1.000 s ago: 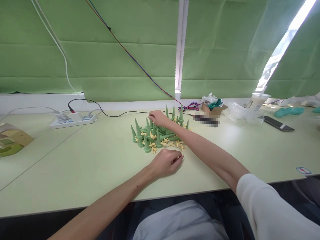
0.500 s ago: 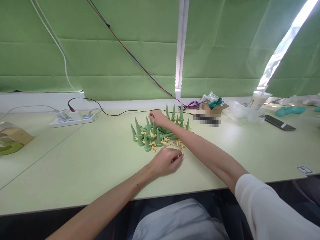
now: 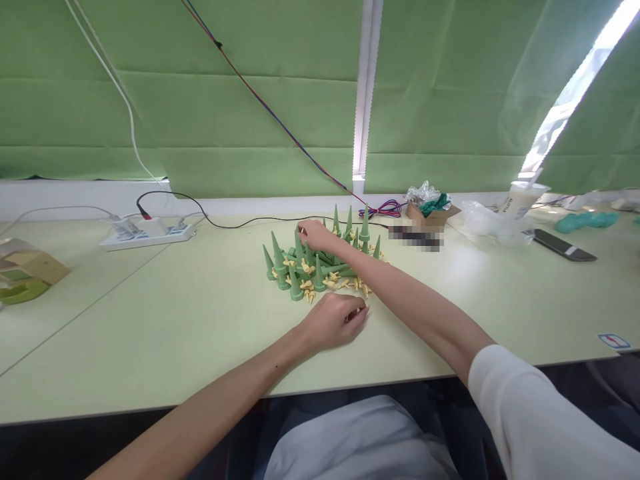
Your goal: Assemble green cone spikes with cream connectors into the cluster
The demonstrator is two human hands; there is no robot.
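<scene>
Several green cones, one of them a front cone [image 3: 295, 285], stand among flat-lying green pieces and small yellow pieces [image 3: 307, 267] in a cluster on the pale table [image 3: 200, 333]. My right hand [image 3: 315, 237] reaches over the left back part of the cluster, fingertips pinched at the tip of a green cone [image 3: 299, 250]. In front of the cluster, my left hand [image 3: 336, 321] rests on the table with curled fingers. Something small and pale shows between its fingers, too small to make out.
A white power strip [image 3: 150, 235] with cables lies at the back left, near a wooden object [image 3: 35, 267]. At the right are a cardboard box [image 3: 435, 217], plastic bag [image 3: 483, 220], cup [image 3: 523, 200] and dark phone-like object [image 3: 564, 245].
The view has shifted slightly. My right fingertips have come onto a cone's tip, and a cone that stood near them looks more upright; my left hand has hardly moved.
</scene>
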